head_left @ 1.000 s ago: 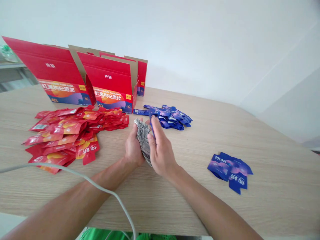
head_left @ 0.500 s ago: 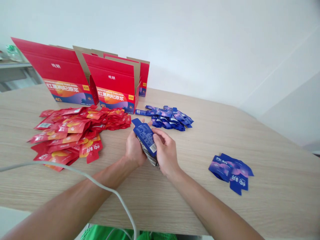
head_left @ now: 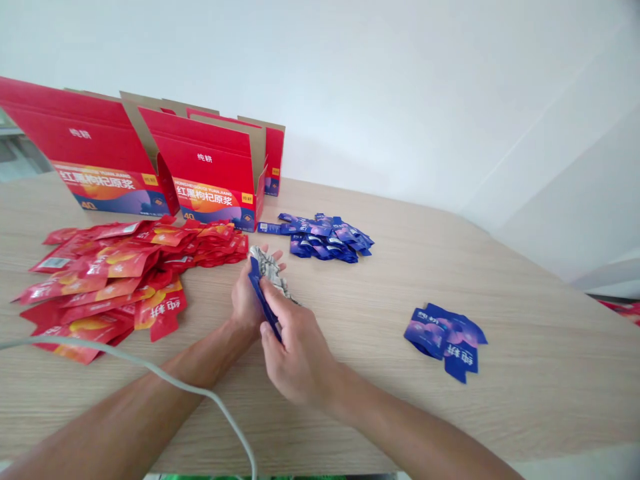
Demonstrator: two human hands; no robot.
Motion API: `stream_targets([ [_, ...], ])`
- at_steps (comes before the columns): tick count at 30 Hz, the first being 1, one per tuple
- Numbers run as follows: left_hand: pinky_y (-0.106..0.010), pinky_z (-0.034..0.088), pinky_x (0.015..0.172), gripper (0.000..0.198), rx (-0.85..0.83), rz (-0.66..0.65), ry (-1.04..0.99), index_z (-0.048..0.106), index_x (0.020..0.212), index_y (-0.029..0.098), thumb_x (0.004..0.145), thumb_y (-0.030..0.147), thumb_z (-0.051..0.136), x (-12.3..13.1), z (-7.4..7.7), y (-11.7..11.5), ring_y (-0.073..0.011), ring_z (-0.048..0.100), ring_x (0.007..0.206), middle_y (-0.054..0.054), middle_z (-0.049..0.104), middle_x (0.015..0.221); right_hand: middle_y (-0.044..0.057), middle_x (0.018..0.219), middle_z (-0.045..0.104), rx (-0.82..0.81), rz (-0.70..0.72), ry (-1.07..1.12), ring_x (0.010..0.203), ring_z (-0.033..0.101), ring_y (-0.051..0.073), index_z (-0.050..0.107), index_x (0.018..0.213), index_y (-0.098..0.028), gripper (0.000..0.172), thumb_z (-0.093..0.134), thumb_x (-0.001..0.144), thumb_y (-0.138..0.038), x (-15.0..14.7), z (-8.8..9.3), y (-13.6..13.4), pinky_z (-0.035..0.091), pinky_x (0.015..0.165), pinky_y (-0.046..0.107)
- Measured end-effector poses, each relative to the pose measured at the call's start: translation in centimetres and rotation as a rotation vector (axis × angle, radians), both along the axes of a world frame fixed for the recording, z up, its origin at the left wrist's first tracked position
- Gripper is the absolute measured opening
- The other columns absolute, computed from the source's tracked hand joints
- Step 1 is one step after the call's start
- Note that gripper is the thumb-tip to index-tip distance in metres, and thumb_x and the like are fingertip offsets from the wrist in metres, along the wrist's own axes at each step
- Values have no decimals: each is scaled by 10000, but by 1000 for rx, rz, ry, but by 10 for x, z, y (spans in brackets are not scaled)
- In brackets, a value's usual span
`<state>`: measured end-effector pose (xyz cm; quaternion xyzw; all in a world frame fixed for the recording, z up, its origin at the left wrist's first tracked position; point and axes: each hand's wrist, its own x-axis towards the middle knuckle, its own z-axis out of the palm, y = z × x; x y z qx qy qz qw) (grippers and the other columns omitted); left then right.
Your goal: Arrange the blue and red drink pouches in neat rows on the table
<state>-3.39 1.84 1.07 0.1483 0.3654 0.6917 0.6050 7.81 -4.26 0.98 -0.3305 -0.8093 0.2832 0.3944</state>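
My left hand (head_left: 246,300) grips a stack of foil pouches (head_left: 271,270), their silver backs facing me, upright above the table. My right hand (head_left: 295,343) is closed on a blue pouch (head_left: 261,293), pinched edge-on against the near side of that stack. A loose heap of blue pouches (head_left: 327,237) lies just beyond my hands. A small pile of blue pouches (head_left: 447,337) rests to my right. A wide spread of red pouches (head_left: 115,267) covers the table on my left.
Two open red cartons (head_left: 100,163) (head_left: 215,180) stand at the back left of the wooden table (head_left: 525,387), with a third carton (head_left: 273,157) behind them. A grey cable (head_left: 200,393) crosses over my left forearm. A white wall rises behind.
The blue pouch that lay flat on top of the stack is now turned edge-on in my right hand, which drew back toward me. The view shifted slightly rightward.
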Motion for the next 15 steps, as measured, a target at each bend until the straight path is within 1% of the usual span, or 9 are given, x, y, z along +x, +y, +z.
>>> stream_targets([
  [2,-327,639,733,472,-13,3,-51,642,1503,208,1116,413,467,2,2,2,-247,781,1003,-126,775,1371,128,1472,714,-95,-16,119,1426,657,275,657,1494,-171,531,542,980,-237,12,12,14,520,1254,468],
  [4,-343,652,742,520,-18,-35,-89,665,1477,176,1119,490,454,8,0,1,-247,789,921,-129,807,1247,98,1206,811,-229,-125,295,1191,779,282,703,1369,-199,403,584,1003,-317,26,20,37,646,1080,486],
  [5,-344,653,732,538,-9,-68,-90,671,1474,173,1119,514,453,11,-2,-1,-245,788,891,-127,813,1206,78,1073,818,-308,-197,396,1043,812,275,696,1330,-203,363,605,1006,-339,34,24,51,690,969,482],
  [6,-336,649,709,539,10,-101,-74,672,1478,182,1114,523,467,14,-5,-3,-238,785,871,-123,814,1193,53,964,802,-391,-276,496,900,816,260,676,1301,-205,330,624,1003,-336,42,26,66,713,859,467],
  [7,-320,640,679,527,36,-128,-46,670,1485,199,1106,520,495,18,-8,-6,-226,778,854,-118,811,1208,32,898,782,-472,-352,583,792,803,241,649,1281,-207,303,643,994,-304,49,28,82,717,772,444],
  [8,-303,629,649,513,61,-152,-13,669,1492,217,1097,512,528,21,-12,-8,-211,768,836,-114,804,1239,20,870,769,-539,-426,646,723,786,223,623,1254,-209,279,657,981,-256,56,30,99,714,716,420],
  [10,-275,609,607,504,92,-204,34,666,1500,233,1082,497,570,26,-17,-12,-178,738,785,-118,784,1308,17,827,747,-611,-556,692,656,755,194,587,1155,-197,199,661,971,-176,69,33,131,706,665,384],
  [12,-268,604,590,514,88,-250,53,655,1514,218,1093,492,549,29,-20,-14,-155,704,723,-136,772,1329,19,800,724,-615,-620,679,646,736,173,567,1064,-187,140,646,969,-122,80,35,161,706,667,367],
  [15,-280,613,574,534,78,-275,52,628,1544,207,1108,489,502,30,-21,-12,-152,683,681,-152,767,1324,11,844,716,-564,-665,614,699,735,151,565,1050,-183,199,661,927,-58,89,39,199,711,726,360],
])
